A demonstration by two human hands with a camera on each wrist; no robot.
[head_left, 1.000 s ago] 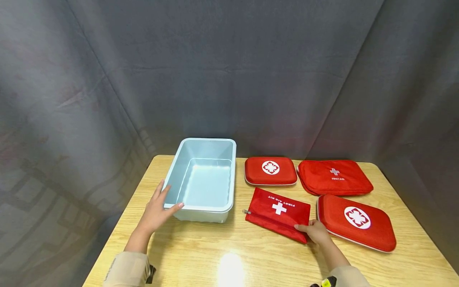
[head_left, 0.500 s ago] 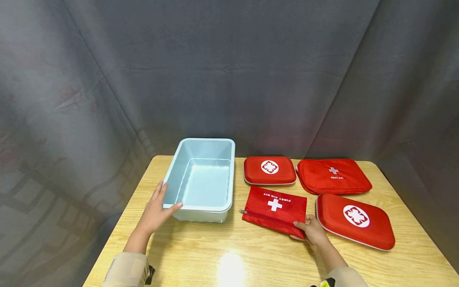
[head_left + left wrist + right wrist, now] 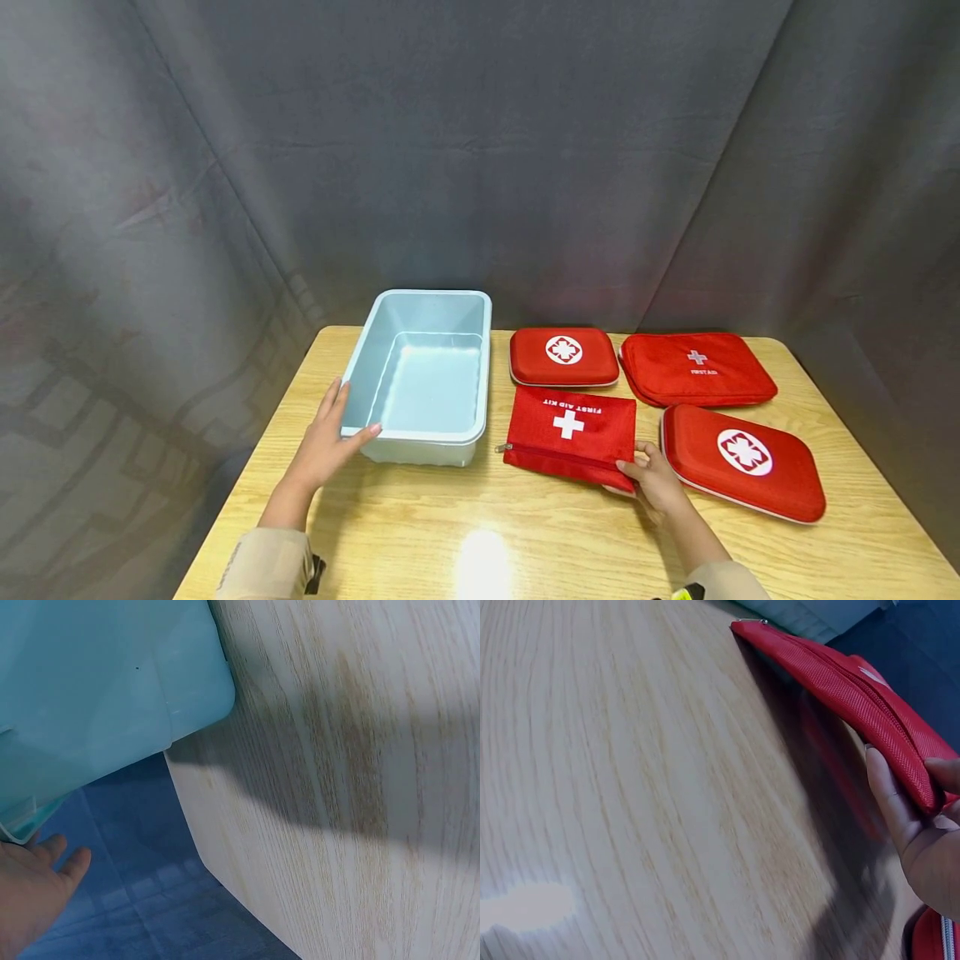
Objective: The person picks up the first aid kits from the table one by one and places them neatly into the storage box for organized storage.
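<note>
A light blue plastic bin [image 3: 480, 367] stands at the left of the table. My left hand [image 3: 324, 440] rests at its near-left corner, fingers spread along the left rim and thumb over the front rim. In the left wrist view, that hand [image 3: 34, 892] shows loosely extended fingers by the bin's corner. My right hand [image 3: 656, 481] pinches the near-right corner of a flat red zip pouch [image 3: 536, 425], marked FIRST AID KIT with a white cross. In the right wrist view, the pouch [image 3: 832, 686] is tilted above the tabletop, thumb and fingers on opposite sides.
A small red hard case [image 3: 525, 354] lies behind the pouch. At the back right is a red soft bag [image 3: 660, 375] marked FIRST AID. A larger red hard case [image 3: 795, 467] lies right of my right hand. Grey curtain [image 3: 480, 167] hangs behind the table [image 3: 405, 533].
The pouch has risen off the table in my right hand and shifted slightly left, turning a little. My left hand and the bin have stayed in place.
</note>
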